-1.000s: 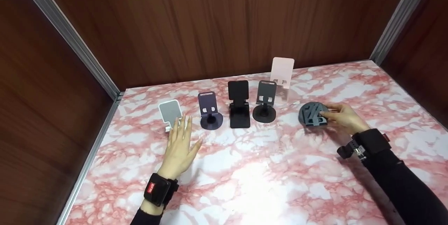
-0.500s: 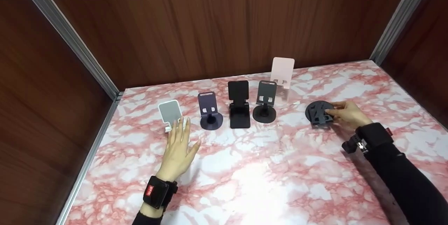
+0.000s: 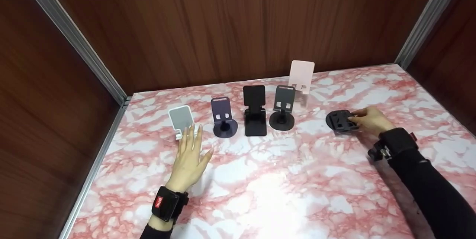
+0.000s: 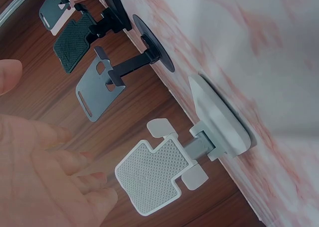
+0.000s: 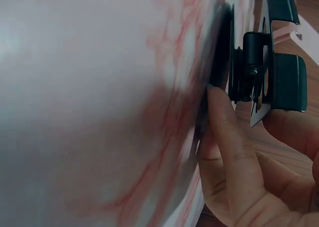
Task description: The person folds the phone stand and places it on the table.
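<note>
My right hand (image 3: 372,120) pinches a folded dark phone stand (image 3: 339,120) with a round base, at the right of the table. In the right wrist view the thumb is at the stand's folded plate (image 5: 289,82) and the fingers reach under its base, close to the tabletop. My left hand (image 3: 187,164) is spread, its straight fingers in front of a white-and-grey phone stand (image 3: 181,118). From the left wrist, that hand (image 4: 45,172) appears apart from the white stand (image 4: 152,172), which stands upright and unfolded.
Right of the white stand are a purple phone stand (image 3: 223,116), a black one (image 3: 254,112) and a dark grey one (image 3: 283,109), all unfolded. A pink stand (image 3: 301,75) is behind them. Brown wood-grain panels (image 3: 223,27) wall the marbled table (image 3: 260,194).
My right hand has moved slightly right, and the folded stand has tipped from facing the camera to lying flatter, low over the table. The left hand has barely moved.
</note>
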`<action>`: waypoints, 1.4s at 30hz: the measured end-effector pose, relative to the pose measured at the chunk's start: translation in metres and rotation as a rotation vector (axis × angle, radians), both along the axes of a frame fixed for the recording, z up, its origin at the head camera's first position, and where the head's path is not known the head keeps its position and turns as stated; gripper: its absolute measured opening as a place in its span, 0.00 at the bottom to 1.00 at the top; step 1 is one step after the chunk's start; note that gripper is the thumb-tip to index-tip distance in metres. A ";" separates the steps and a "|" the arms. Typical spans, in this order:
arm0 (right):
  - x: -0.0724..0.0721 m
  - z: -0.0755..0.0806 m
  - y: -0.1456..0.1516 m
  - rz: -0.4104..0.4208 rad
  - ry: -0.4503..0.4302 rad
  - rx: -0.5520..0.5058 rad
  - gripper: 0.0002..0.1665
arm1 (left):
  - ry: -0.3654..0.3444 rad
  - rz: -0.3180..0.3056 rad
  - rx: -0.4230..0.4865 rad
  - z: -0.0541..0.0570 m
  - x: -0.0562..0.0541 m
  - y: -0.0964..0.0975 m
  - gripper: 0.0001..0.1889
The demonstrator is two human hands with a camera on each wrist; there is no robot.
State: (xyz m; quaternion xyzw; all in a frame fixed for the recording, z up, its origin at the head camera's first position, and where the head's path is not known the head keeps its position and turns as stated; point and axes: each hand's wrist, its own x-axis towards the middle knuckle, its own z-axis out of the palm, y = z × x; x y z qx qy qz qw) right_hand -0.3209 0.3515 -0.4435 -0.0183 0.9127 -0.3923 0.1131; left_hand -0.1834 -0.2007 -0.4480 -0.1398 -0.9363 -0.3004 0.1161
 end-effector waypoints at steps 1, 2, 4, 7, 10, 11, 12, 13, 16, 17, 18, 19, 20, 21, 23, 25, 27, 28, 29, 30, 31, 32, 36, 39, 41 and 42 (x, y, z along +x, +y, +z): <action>0.000 0.000 0.000 0.005 0.011 0.020 0.34 | 0.002 0.000 -0.001 0.000 0.000 0.000 0.38; 0.000 0.001 0.000 0.009 0.017 0.032 0.34 | 0.003 0.000 -0.001 0.000 0.000 0.000 0.38; -0.001 0.002 0.000 0.021 0.030 0.062 0.33 | 0.004 0.001 -0.001 0.001 0.000 -0.001 0.38; -0.001 0.003 0.000 0.052 0.068 0.132 0.33 | 0.000 0.002 -0.001 0.001 0.000 -0.001 0.38; -0.002 0.004 0.000 0.081 0.090 0.186 0.33 | -0.003 0.001 0.004 0.000 0.000 -0.001 0.37; -0.002 0.004 0.000 0.083 0.097 0.198 0.32 | -0.002 0.001 0.005 0.000 0.000 -0.001 0.37; -0.002 0.004 0.000 0.084 0.101 0.205 0.32 | -0.003 0.000 0.007 -0.001 0.000 -0.001 0.37; -0.003 0.004 0.000 0.084 0.099 0.204 0.32 | -0.002 -0.001 0.008 -0.001 0.000 -0.001 0.37; -0.002 0.005 -0.001 0.082 0.107 0.208 0.30 | -0.004 -0.001 0.009 -0.002 0.000 -0.002 0.38; -0.003 0.005 -0.001 0.084 0.107 0.205 0.29 | -0.005 0.000 0.008 -0.003 0.000 -0.002 0.38; -0.003 0.005 -0.002 0.082 0.098 0.196 0.30 | -0.006 0.001 0.008 -0.002 0.000 -0.001 0.38; -0.003 0.005 -0.002 0.083 0.092 0.201 0.30 | -0.007 0.002 0.006 -0.002 0.000 -0.001 0.38; -0.002 0.006 -0.003 0.083 0.089 0.206 0.31 | -0.009 0.004 0.005 -0.002 0.000 -0.001 0.38; -0.003 0.005 -0.004 0.082 0.083 0.208 0.32 | -0.010 0.004 0.004 -0.002 0.000 -0.001 0.38; -0.006 0.003 -0.004 0.085 0.084 0.208 0.34 | -0.010 0.004 0.002 -0.001 0.000 0.000 0.38; -0.012 -0.004 -0.002 0.096 0.124 0.215 0.37 | -0.011 0.005 0.000 -0.002 0.000 0.000 0.38; -0.017 -0.009 -0.003 0.105 0.163 0.210 0.40 | -0.008 0.006 0.002 -0.002 0.000 -0.001 0.38; -0.018 -0.011 -0.004 0.123 0.184 0.211 0.41 | -0.008 0.006 0.003 -0.002 -0.001 -0.001 0.37; -0.018 -0.010 -0.006 0.142 0.201 0.219 0.41 | -0.010 0.006 0.003 -0.003 -0.001 -0.001 0.37; -0.017 -0.009 -0.009 0.163 0.220 0.228 0.41 | -0.011 0.007 0.004 -0.003 -0.001 -0.001 0.38; -0.015 -0.007 -0.013 0.179 0.238 0.250 0.40 | -0.014 0.010 0.004 -0.003 -0.001 -0.001 0.38; -0.010 -0.001 -0.020 0.203 0.245 0.269 0.40 | -0.014 0.008 0.005 -0.003 0.000 -0.001 0.38; 0.005 0.012 -0.042 0.226 0.282 0.353 0.39 | -0.023 0.011 0.006 -0.003 0.000 -0.002 0.38; 0.012 0.016 -0.055 0.203 0.276 0.371 0.39 | -0.032 0.011 0.004 -0.003 -0.003 -0.001 0.38; 0.016 0.017 -0.063 0.203 0.273 0.365 0.40 | -0.041 0.014 -0.002 -0.003 -0.005 0.001 0.38; 0.017 0.017 -0.067 0.206 0.275 0.361 0.40 | -0.050 0.015 -0.005 -0.002 -0.006 0.002 0.38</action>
